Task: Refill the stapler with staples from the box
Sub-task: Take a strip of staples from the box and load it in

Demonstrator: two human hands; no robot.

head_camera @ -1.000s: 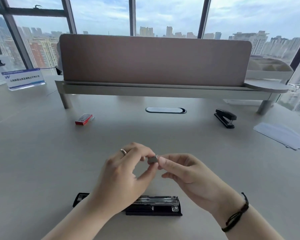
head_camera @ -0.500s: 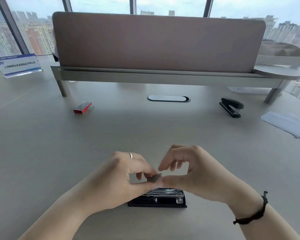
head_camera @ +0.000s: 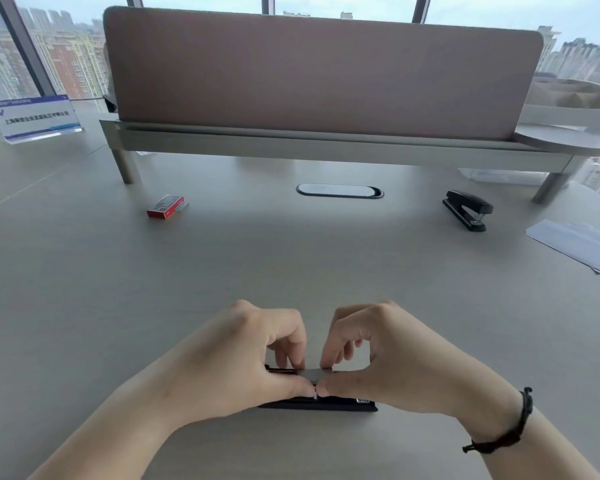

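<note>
Near the table's (head_camera: pixel 84 306) front edge, we pinch one staple strip (head_camera: pixel 315 375) between left hand (head_camera: pixel 243 358) and right hand (head_camera: pixel 392 358) over one open stapler (head_camera: pixel 321 403); one red box (head_camera: pixel 166 207) lies far left, a second stapler (head_camera: pixel 467 209) far right.

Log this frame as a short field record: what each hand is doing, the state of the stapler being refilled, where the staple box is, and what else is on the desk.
left hand: pinches the grey staple strip from the left
right hand: pinches the same strip from the right
open black stapler: flat on the grey desk, under the hands; whether the strip is seated cannot be told
red staple box: far left, untouched
closed black stapler: far right
white papers: right edge
</note>
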